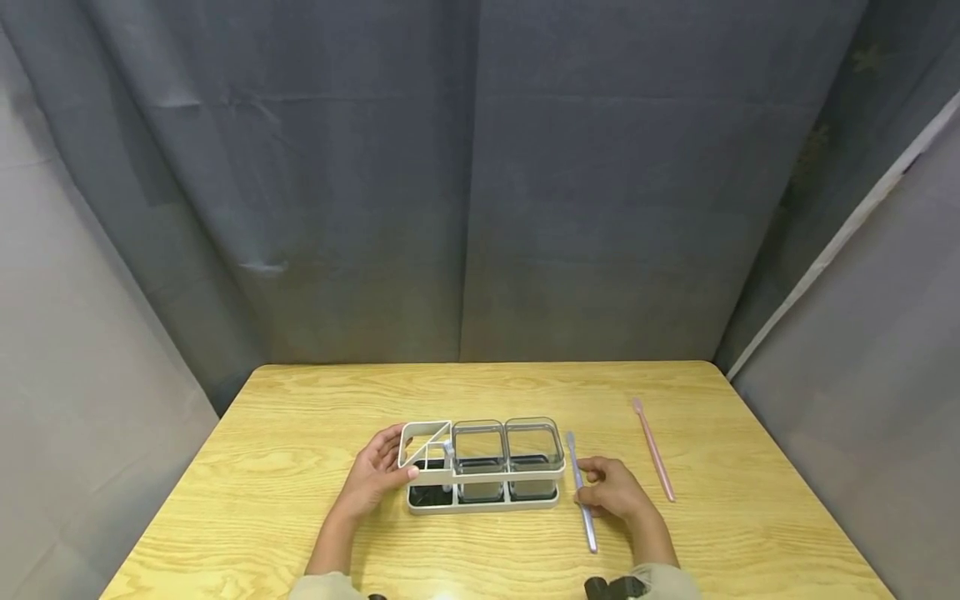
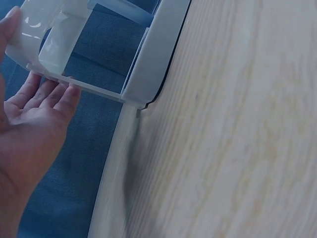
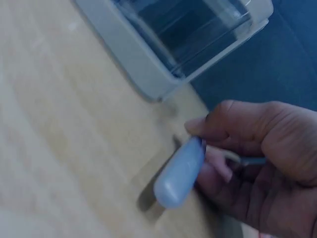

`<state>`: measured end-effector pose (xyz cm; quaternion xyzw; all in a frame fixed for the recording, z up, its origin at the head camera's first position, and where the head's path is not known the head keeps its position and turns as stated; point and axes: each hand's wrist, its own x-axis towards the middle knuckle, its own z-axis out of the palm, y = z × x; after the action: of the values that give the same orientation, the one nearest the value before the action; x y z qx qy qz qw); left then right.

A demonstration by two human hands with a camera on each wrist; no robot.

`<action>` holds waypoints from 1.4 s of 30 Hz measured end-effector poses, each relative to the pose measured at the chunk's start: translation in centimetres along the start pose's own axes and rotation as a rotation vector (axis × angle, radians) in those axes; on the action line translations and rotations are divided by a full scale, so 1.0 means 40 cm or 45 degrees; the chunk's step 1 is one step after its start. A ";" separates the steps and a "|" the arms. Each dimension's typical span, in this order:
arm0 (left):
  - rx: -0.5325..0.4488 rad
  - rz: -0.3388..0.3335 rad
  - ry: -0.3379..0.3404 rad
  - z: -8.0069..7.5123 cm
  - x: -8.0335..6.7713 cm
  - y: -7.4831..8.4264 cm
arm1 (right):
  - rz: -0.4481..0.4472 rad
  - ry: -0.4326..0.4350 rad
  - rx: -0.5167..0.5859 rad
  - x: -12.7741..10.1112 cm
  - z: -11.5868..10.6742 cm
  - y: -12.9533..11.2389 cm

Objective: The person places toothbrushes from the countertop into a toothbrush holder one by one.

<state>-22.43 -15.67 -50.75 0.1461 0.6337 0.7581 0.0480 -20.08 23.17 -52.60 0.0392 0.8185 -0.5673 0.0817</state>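
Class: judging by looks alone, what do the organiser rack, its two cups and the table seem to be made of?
Rack: probably plastic, with a smooth, matte white moulded frame.
Two cups: clear plastic or glass, see-through; which one is unclear.
Table: wood or wood-look laminate, showing pale yellow grain lines.

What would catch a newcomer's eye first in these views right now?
Probably the white holder at the middle of the wooden table, with two clear cups standing in it; the left hand rests against its left end. Just right of it, the right hand pinches a blue toothbrush lying on the table. A pink toothbrush lies alone farther right.
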 end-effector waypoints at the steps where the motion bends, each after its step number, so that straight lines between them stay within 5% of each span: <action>1: 0.005 0.000 -0.002 0.001 0.001 0.000 | 0.020 0.011 0.000 -0.002 -0.002 -0.005; 8: 0.040 0.023 -0.006 0.002 0.003 0.001 | 0.104 0.026 0.063 -0.018 -0.017 -0.021; 28: 0.004 -0.011 0.018 0.000 0.001 -0.001 | -0.002 0.112 0.290 -0.053 -0.037 -0.065; 42: 0.009 -0.005 -0.004 -0.002 0.001 0.004 | -0.062 0.149 0.314 -0.072 -0.035 -0.134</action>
<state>-22.48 -15.78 -50.61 0.1461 0.6366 0.7556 0.0500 -18.23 22.67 -46.67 0.0620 0.7466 -0.6622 0.0143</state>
